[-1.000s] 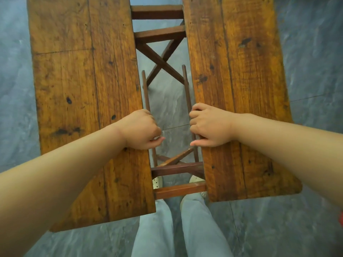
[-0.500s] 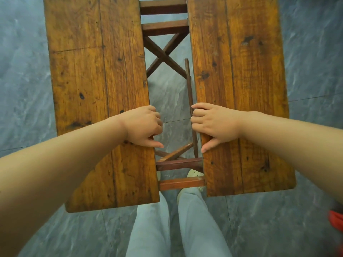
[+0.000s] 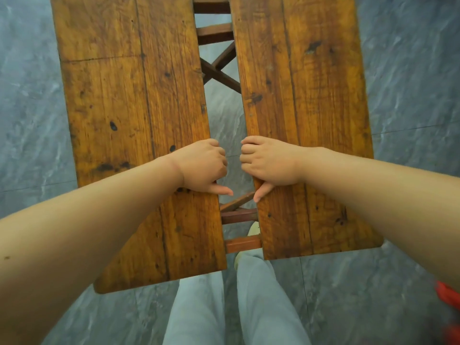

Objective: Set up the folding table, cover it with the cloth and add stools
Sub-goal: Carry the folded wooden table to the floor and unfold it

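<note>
The folding table's two leaves, left leaf (image 3: 139,135) and right leaf (image 3: 306,125), are standing directly before the person, a narrow gap between them. The left hand (image 3: 202,166) and right hand (image 3: 268,161) are clamping the facing inner edges, likely to draw the leaves together over the cross-braced frame (image 3: 219,70).

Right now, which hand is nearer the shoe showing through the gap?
Right. The right hand grips the right panel's inner edge, its thumb pointing down toward the shoe just below. The left hand grips the left panel, across the gap from it.
</note>
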The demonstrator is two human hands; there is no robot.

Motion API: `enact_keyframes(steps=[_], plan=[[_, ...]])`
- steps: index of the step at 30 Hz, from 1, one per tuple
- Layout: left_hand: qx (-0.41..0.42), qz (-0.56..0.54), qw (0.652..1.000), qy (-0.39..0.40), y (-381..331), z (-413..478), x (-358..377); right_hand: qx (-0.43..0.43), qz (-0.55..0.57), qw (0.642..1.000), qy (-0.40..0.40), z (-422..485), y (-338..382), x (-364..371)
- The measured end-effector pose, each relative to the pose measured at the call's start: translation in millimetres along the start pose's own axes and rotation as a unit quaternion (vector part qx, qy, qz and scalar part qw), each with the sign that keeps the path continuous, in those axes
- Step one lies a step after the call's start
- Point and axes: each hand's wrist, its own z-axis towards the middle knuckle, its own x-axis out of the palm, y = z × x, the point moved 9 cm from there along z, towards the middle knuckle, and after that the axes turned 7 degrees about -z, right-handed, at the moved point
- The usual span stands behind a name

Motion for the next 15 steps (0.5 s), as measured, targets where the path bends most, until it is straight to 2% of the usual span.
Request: enact_keyframes(steps=[6, 10, 15], plan=[[-0.018, -0.001, 0.999, 0.040, 7, 0, 17, 0.020, 0.020, 0.998, 0.048, 7, 2, 7], [-0.028, 0.006, 0.998, 0.064, 9, 2, 25, 0.035, 0.032, 0.993, 0.110, 18, 0, 13], [-0.016, 0.002, 0.997, 0.077, 11, 2, 37, 0.054, 0.062, 0.989, 0.122, 27, 5, 21]])
